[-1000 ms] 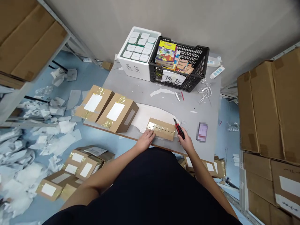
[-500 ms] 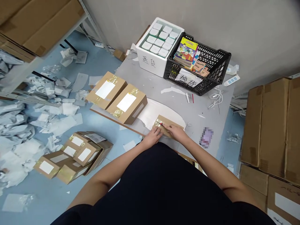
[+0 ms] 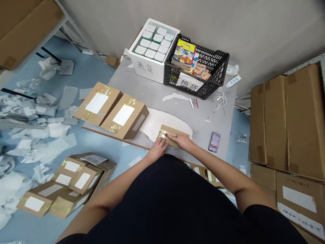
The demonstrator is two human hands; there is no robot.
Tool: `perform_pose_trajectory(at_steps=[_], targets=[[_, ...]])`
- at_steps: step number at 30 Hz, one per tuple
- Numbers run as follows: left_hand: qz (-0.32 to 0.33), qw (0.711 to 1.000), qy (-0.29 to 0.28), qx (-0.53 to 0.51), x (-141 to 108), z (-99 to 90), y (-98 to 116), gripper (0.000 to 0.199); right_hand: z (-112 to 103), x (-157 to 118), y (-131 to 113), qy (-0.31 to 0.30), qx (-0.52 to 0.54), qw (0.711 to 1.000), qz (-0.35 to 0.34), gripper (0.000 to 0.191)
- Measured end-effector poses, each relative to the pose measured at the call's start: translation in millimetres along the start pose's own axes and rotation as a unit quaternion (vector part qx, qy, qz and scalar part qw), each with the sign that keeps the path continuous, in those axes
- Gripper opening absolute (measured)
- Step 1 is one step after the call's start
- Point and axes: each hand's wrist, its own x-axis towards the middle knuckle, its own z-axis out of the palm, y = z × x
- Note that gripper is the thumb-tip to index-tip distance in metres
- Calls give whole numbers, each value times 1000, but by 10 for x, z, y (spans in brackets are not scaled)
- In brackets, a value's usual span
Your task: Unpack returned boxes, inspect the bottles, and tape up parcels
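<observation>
Head view, hands (image 3: 184, 141) on taped carton (image 3: 176, 133)

换货 on black crate (image 3: 215, 69), 退货 on foam box (image 3: 157, 75)

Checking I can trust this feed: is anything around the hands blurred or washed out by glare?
Head view: the left hand and right hand look fairly sharp under even lighting with soft shadows. Tape on the small cardboard box shows bright glare. A pixelated patch hides something on the grey table. Wide-angle distortion tilts the shelving near the edges.
</observation>
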Motion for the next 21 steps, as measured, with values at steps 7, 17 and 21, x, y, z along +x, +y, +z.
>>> perform_pose_trajectory(at_steps=[7, 17, 21], targets=[[6, 997, 1, 72, -9, -48, 53, 58, -184, -34, -95, -68, -150, 986, -2, 54], [8, 992, -12, 126, 13, -144, 138, 56, -358, -127, -64, -116, -205, 972, -6, 56], [9, 992, -14, 126, 10, -158, 144, 56, -384, -174, -64, -132, -230, 964, -1, 59]])
